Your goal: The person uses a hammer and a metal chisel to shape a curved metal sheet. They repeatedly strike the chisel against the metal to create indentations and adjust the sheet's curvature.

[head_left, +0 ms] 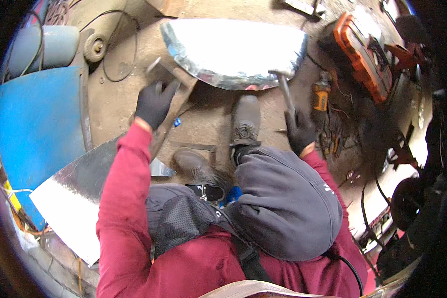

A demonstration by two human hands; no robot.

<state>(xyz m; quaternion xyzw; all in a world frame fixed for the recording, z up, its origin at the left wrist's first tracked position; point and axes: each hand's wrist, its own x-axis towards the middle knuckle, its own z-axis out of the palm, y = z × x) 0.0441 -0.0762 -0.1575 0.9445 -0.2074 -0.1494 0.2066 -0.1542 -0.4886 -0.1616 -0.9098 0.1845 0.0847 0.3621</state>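
Note:
Both my hands wear black gloves. My right hand (pixel 300 130) is closed round the handle of a hammer (pixel 286 92), whose metal head lies over the near right edge of a curved sheet of shiny metal (pixel 238 52). That sheet has a straight far edge and a rounded, bent near rim. My left hand (pixel 155 103) is closed near the sheet's left side, with a bit of bright metal showing between thumb and fingers. Motion smears the tool there, so its kind is unclear. My boots (pixel 246 119) rest on the floor between the hands.
At the left stand a blue panel (pixel 39 119) and a blue cylinder (pixel 59 45) beside a small wheel (pixel 96 47). Another shiny sheet (pixel 72 193) lies below them. To the right are an orange-and-black case (pixel 362 59), a yellow power tool (pixel 321 95) and loose cables.

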